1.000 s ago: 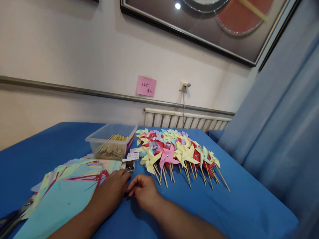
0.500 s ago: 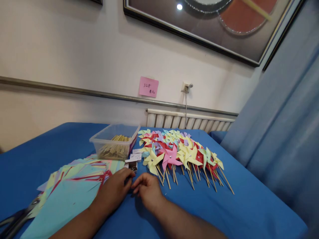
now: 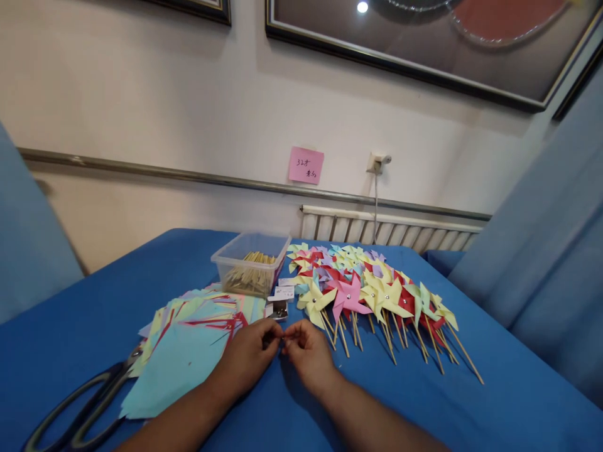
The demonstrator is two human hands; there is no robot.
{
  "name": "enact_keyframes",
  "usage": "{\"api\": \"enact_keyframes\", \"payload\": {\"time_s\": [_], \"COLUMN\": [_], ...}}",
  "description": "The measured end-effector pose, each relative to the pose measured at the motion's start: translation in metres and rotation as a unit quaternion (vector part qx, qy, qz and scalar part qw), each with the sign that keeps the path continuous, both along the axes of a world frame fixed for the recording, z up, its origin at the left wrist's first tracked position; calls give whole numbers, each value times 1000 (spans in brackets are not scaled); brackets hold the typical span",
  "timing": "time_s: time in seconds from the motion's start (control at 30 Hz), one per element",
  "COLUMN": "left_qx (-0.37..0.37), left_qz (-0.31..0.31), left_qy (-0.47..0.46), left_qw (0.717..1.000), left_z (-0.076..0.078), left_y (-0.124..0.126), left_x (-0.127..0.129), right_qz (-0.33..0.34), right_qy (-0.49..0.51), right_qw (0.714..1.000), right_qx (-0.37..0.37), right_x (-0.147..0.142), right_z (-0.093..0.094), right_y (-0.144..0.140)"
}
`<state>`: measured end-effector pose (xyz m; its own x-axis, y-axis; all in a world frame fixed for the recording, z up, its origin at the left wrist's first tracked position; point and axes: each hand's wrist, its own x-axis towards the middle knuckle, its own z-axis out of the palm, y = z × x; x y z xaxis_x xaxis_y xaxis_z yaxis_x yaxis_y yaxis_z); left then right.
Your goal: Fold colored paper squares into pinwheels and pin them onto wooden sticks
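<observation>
where the left hand [image 3: 247,358] and right hand [image 3: 308,351] pinch together, whatever they grip is too small to tell.

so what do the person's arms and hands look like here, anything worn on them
Both forearms are bare as far as the frame shows: no sleeves, gloves or watch in view. The left hand and right hand show no rings or markings that can be made out. The upper arms are out of frame.

A small box [image 3: 279,309] of metal pins, with its white lid raised, is seen lying on the blue cloth just beyond the fingertips [image 3: 281,336]. Whatever is pinched between them cannot be made out.
</observation>
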<state>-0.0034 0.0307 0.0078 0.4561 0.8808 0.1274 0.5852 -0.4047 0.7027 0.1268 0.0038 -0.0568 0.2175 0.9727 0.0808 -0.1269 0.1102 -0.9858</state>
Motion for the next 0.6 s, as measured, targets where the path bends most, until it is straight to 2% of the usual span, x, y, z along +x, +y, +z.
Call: {"api": "enact_keyframes", "payload": {"time_s": [0.17,0.33,0.6], "left_qx": [12,12,-13], "left_qz": [-6,-23,-61], "left_qy": [30,14,-10], "left_qw": [999,1000,998], "left_z": [-3,-6,-3], "left_y": [1,-1,-7], "left_x": [-1,-1,-3], "right_qz": [8,18,24], "right_qy": [-5,-6,-38], "right_qw": [1000,1000,999], "right_qx": [-6,-9,-20], "right_x": [1,3,7], "right_z": [-4,-3,-14], "right_y": [1,1,4]}}
